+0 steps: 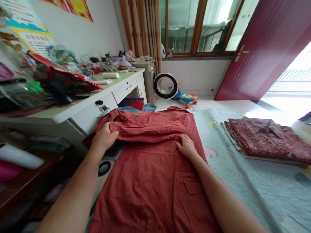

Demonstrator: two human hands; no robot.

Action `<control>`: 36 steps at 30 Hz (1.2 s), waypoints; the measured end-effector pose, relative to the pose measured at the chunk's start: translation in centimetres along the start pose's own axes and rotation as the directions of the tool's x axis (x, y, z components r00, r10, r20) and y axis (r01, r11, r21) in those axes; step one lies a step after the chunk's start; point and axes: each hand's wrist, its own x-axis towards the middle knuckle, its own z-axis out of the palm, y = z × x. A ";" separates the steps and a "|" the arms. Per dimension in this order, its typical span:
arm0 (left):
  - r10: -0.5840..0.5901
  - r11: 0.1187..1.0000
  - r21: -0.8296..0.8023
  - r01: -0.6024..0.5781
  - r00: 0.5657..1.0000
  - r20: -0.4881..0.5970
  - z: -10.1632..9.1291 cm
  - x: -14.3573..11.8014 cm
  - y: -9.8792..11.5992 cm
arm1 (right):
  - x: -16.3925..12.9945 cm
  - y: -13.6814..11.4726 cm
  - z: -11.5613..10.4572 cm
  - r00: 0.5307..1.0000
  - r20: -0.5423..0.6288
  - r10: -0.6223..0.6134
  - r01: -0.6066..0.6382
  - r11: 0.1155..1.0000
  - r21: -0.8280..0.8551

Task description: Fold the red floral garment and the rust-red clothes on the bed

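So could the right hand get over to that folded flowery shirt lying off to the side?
Probably yes. The right hand rests on the red shirt, and only bare blanket lies between it and the folded patterned shirt. Nothing blocks the way, though it may need a stretch.

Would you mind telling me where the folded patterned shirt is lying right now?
The folded patterned shirt lies on the right of the head view, on the pale blanket, apart from the red shirt under both hands.
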 end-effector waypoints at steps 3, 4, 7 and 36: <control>0.194 0.914 0.371 -0.166 0.980 -0.040 0.1 -1.6 0.9 | 2.0 0.1 -1.5 0.998 0.068 0.019 -0.020 1.000 0.011; 0.260 0.885 0.409 -0.222 0.965 -0.039 0.6 -1.9 1.7 | 3.0 0.1 -2.1 0.996 0.075 0.038 -0.039 0.999 0.008; 0.392 0.839 0.368 -0.401 0.914 0.102 3.7 -2.1 4.3 | 6.1 0.2 -3.2 0.995 0.023 0.096 -0.095 0.995 -0.018; 0.132 0.825 0.339 -0.453 0.737 0.662 20.8 4.5 8.9 | 7.3 1.1 0.8 0.988 -0.061 0.144 -0.147 0.988 -0.044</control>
